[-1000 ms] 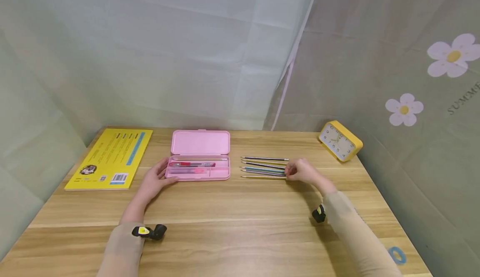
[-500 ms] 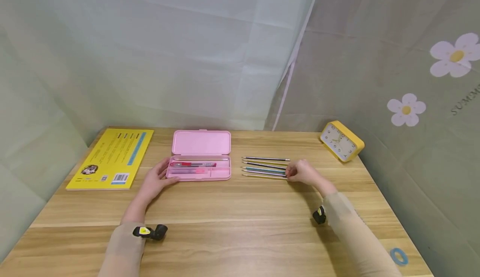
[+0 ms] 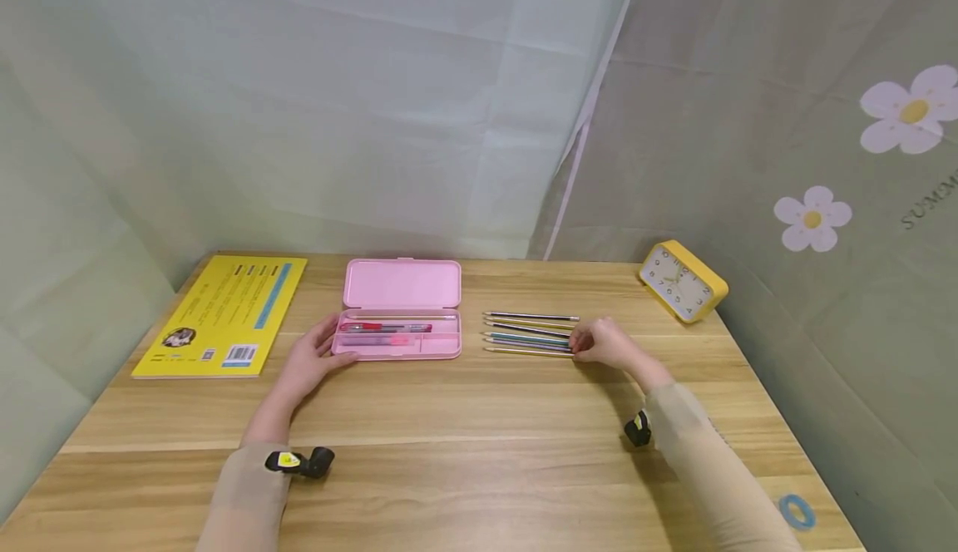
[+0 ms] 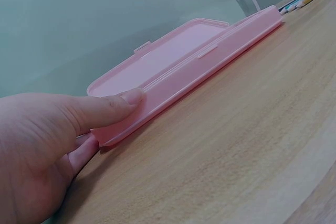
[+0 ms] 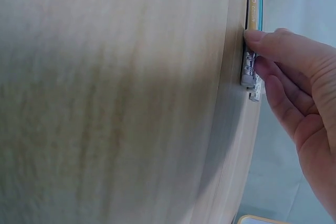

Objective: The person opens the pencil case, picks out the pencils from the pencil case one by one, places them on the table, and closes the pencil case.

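Note:
My left hand [image 3: 307, 365] holds the left end of a pink pencil case [image 3: 402, 283], which lies with its lid folded back. In the left wrist view the thumb [image 4: 113, 109] presses the case's front wall, with fingers round the corner. Inside the case are a pencil [image 3: 400, 317], a red pen [image 3: 385, 328] and a translucent pinkish item [image 3: 374, 341]. To the right, several pencils [image 3: 524, 325] lie side by side, points leftward. My right hand [image 3: 604, 342] pinches the nearest one, a yellow pencil [image 5: 253, 11], close to its end; fingers hide the ends of its neighbours.
A yellow book [image 3: 224, 311] lies at the back left of the wooden table [image 3: 479, 469]. At the back right stands a yellow alarm clock [image 3: 677, 282], and a blue ring [image 3: 797, 512] lies by the right edge. Curtains [image 3: 337, 103] hang behind the table.

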### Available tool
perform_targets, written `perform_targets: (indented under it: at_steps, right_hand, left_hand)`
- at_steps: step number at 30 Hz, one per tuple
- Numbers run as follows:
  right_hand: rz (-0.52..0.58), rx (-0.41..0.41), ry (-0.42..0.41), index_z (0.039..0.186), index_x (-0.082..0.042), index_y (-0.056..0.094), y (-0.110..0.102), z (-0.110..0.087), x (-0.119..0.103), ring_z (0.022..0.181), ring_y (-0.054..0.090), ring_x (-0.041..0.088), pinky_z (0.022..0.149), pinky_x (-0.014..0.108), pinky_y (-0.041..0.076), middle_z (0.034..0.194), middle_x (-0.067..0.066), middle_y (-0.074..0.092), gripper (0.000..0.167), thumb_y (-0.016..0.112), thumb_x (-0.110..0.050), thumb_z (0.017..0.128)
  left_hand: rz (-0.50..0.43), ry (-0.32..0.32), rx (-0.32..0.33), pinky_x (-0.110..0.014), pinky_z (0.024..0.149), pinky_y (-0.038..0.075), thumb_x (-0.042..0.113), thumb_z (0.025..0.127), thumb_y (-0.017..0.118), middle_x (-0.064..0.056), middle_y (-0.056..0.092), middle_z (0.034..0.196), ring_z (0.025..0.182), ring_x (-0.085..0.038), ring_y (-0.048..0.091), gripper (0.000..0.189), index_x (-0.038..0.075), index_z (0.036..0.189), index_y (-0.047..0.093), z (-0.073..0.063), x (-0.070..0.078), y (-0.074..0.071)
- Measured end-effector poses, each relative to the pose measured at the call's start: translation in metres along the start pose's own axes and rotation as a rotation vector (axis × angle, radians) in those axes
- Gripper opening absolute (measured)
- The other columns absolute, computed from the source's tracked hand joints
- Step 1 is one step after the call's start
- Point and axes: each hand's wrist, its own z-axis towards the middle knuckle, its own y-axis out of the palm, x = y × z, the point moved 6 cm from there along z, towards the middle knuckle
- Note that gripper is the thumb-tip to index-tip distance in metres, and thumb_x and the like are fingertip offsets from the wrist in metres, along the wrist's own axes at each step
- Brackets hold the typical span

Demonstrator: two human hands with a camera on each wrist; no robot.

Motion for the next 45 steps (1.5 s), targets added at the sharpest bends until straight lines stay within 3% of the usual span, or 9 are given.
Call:
perform_targets:
  at_steps: [10, 18, 26, 34, 45]
  right_hand:
    - [-0.025, 0.042, -0.028, 0.083, -0.004, 0.068, -0.009, 0.007, -0.009, 0.069, 0.066, 0.008, 0.065, 0.020, 0.057, 0.076, 0.005, 0.072, 0.014, 0.078, 0.001, 0.074]
    - [0.013, 0.089, -0.061, 0.084, -0.007, 0.069, -0.014, 0.030, -0.029, 0.073, 0.067, 0.008, 0.069, 0.021, 0.057, 0.079, 0.004, 0.073, 0.010, 0.076, -0.001, 0.079]
    - [0.047, 0.131, -0.124, 0.090, -0.001, 0.071, -0.014, 0.065, -0.061, 0.075, 0.070, 0.016, 0.078, 0.044, 0.059, 0.083, 0.009, 0.074, 0.009, 0.075, -0.002, 0.082]
    - [0.054, 0.180, -0.229, 0.090, 0.003, 0.071, -0.007, 0.100, -0.094, 0.074, 0.070, 0.023, 0.069, 0.023, 0.060, 0.083, 0.014, 0.074, 0.011, 0.075, 0.002, 0.080]
    - [0.103, 0.097, -0.201, 0.094, 0.005, 0.070, 0.021, 0.140, -0.121, 0.082, 0.071, 0.025, 0.076, 0.023, 0.060, 0.090, 0.017, 0.074, 0.012, 0.072, 0.003, 0.083]
  left_hand:
    - [-0.002, -0.001, 0.004, -0.054, 0.116, 0.031, 0.028, 0.089, 0.073, -0.027, 0.022, 0.159, 0.144, -0.045, 0.028, 0.094, -0.001, 0.155, 0.014, 0.001, 0.001, 0.001]
    - [-0.013, -0.004, -0.002, -0.054, 0.115, 0.032, 0.027, 0.088, 0.074, -0.026, 0.022, 0.159, 0.144, -0.045, 0.028, 0.094, -0.001, 0.155, 0.014, -0.001, 0.001, 0.001]
    - [-0.017, -0.005, 0.001, -0.053, 0.115, 0.031, 0.027, 0.088, 0.074, -0.026, 0.022, 0.159, 0.144, -0.045, 0.029, 0.095, -0.001, 0.155, 0.014, -0.002, 0.001, 0.000]
    - [-0.004, -0.008, -0.002, -0.053, 0.115, 0.032, 0.028, 0.087, 0.075, -0.027, 0.022, 0.159, 0.143, -0.045, 0.029, 0.096, -0.001, 0.155, 0.013, -0.002, 0.001, 0.001]
    - [0.002, -0.020, 0.004, -0.054, 0.116, 0.032, 0.029, 0.088, 0.074, -0.027, 0.022, 0.159, 0.143, -0.046, 0.029, 0.095, 0.000, 0.155, 0.014, -0.002, 0.001, 0.001]
